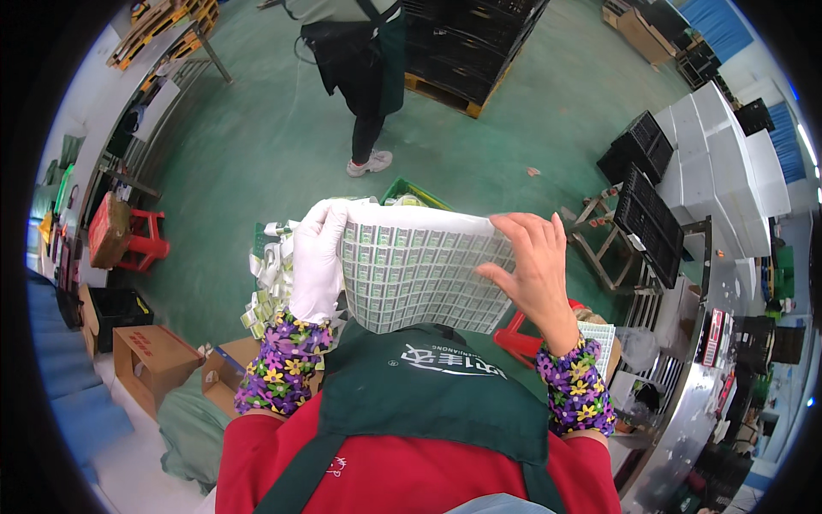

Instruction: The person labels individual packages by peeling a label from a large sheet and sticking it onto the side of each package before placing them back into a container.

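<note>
A sheet of small green-and-white labels (419,274) in rows is held up before my apron, its lower edge bowed. My left hand (318,257), in a white glove, is closed on the sheet's left edge. Bare, my right hand (535,270) is at the upper right corner, with thumb and fingers stretched apart against the sheet. A pile of green-and-white labelled pieces (272,274) lies beside my left hand. Beyond the sheet shows a green crate (419,194), partly hidden. More label sheets (598,343) lie by my right forearm.
A person (364,77) stands ahead, near stacked black crates (462,43) on a pallet. To the left are a red stool (147,242) and cardboard boxes (154,360). Black crates (646,223), white foam boxes (711,163) and a metal table (685,411) line the right.
</note>
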`<move>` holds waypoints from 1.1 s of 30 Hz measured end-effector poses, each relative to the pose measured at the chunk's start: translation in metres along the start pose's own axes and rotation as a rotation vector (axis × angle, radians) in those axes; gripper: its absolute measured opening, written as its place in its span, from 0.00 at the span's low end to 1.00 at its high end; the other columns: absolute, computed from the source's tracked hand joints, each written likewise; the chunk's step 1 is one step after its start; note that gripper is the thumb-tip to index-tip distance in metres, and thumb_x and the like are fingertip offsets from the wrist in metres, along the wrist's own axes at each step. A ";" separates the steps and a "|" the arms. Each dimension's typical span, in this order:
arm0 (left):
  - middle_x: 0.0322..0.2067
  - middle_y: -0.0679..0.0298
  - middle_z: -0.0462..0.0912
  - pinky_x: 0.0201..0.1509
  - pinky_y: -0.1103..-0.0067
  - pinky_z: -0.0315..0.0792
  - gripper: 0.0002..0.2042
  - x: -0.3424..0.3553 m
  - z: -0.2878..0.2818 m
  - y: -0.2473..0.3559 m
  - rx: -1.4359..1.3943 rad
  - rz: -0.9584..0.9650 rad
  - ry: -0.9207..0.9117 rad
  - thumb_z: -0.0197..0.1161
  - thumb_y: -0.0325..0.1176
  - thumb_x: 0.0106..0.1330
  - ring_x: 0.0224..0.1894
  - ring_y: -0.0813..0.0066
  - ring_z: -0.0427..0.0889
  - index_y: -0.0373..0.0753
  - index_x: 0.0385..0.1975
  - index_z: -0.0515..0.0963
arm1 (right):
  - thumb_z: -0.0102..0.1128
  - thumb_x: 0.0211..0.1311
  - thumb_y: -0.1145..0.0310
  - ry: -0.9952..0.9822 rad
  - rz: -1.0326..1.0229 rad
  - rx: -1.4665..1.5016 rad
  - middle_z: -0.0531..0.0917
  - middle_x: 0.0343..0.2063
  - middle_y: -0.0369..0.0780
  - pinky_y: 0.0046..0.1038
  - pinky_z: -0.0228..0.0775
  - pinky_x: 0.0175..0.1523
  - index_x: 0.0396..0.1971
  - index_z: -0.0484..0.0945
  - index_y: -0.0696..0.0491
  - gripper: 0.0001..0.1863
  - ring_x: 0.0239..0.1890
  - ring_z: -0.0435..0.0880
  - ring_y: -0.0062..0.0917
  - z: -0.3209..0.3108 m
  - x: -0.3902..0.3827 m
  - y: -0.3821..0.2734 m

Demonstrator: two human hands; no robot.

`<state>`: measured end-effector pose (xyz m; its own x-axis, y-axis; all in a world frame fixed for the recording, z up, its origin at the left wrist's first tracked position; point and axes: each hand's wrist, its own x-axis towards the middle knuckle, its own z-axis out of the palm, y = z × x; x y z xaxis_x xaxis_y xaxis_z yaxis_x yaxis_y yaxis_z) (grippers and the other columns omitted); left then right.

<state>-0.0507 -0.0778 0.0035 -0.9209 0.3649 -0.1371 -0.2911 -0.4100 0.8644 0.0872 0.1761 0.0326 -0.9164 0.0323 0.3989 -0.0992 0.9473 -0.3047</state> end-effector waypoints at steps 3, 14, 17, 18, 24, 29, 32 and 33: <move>0.42 0.53 0.84 0.50 0.76 0.80 0.12 0.001 0.001 0.003 -0.048 0.016 -0.066 0.54 0.34 0.75 0.43 0.71 0.85 0.29 0.44 0.75 | 0.77 0.42 0.57 0.050 0.027 0.027 0.76 0.50 0.38 0.57 0.53 0.67 0.56 0.71 0.47 0.38 0.55 0.73 0.38 0.004 0.001 0.007; 0.38 0.58 0.84 0.48 0.76 0.78 0.16 -0.005 -0.007 0.013 0.112 0.064 -0.141 0.56 0.44 0.73 0.40 0.74 0.84 0.33 0.39 0.74 | 0.78 0.39 0.55 -0.006 -0.074 0.111 0.69 0.63 0.39 0.55 0.51 0.69 0.63 0.69 0.43 0.46 0.68 0.63 0.40 0.010 0.033 0.022; 0.39 0.58 0.84 0.50 0.75 0.77 0.14 -0.007 -0.010 0.019 0.052 0.075 -0.197 0.57 0.40 0.73 0.42 0.73 0.84 0.32 0.40 0.75 | 0.78 0.36 0.51 -0.077 -0.145 0.136 0.68 0.65 0.38 0.53 0.50 0.71 0.65 0.68 0.45 0.49 0.70 0.62 0.40 0.018 0.046 0.019; 0.40 0.57 0.84 0.51 0.75 0.77 0.13 -0.009 -0.011 0.021 0.015 0.077 -0.221 0.57 0.38 0.74 0.43 0.73 0.83 0.32 0.41 0.75 | 0.78 0.37 0.52 -0.084 -0.159 0.141 0.69 0.64 0.38 0.53 0.50 0.71 0.65 0.67 0.44 0.49 0.70 0.62 0.39 0.020 0.049 0.018; 0.39 0.57 0.84 0.51 0.74 0.77 0.13 -0.015 -0.015 0.030 -0.023 0.100 -0.240 0.57 0.39 0.73 0.42 0.72 0.83 0.33 0.40 0.75 | 0.78 0.39 0.58 -0.066 -0.212 0.217 0.74 0.59 0.39 0.53 0.50 0.72 0.63 0.69 0.46 0.45 0.67 0.66 0.38 0.030 0.057 0.011; 0.38 0.59 0.84 0.50 0.77 0.76 0.13 -0.017 -0.025 0.038 -0.026 0.162 -0.141 0.56 0.38 0.74 0.41 0.75 0.83 0.32 0.40 0.76 | 0.73 0.50 0.66 -0.146 -0.168 0.368 0.80 0.47 0.37 0.52 0.49 0.72 0.57 0.71 0.48 0.32 0.54 0.78 0.33 0.031 0.053 0.005; 0.37 0.60 0.85 0.48 0.79 0.76 0.13 -0.008 -0.032 0.050 0.217 0.281 0.071 0.56 0.38 0.74 0.39 0.78 0.83 0.32 0.39 0.77 | 0.70 0.52 0.72 -0.120 -0.153 0.386 0.82 0.38 0.36 0.53 0.47 0.73 0.49 0.75 0.54 0.23 0.42 0.83 0.31 0.029 0.051 0.012; 0.36 0.60 0.86 0.47 0.80 0.75 0.13 -0.007 -0.035 0.052 0.265 0.291 0.151 0.56 0.38 0.75 0.38 0.78 0.83 0.33 0.39 0.79 | 0.66 0.57 0.72 -0.180 -0.113 0.449 0.82 0.32 0.37 0.52 0.47 0.73 0.41 0.78 0.55 0.12 0.41 0.83 0.32 0.020 0.052 0.010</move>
<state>-0.0681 -0.1310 0.0329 -0.9882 0.1307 0.0792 0.0458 -0.2411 0.9694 0.0307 0.1807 0.0330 -0.9387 -0.1556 0.3075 -0.3228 0.7095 -0.6265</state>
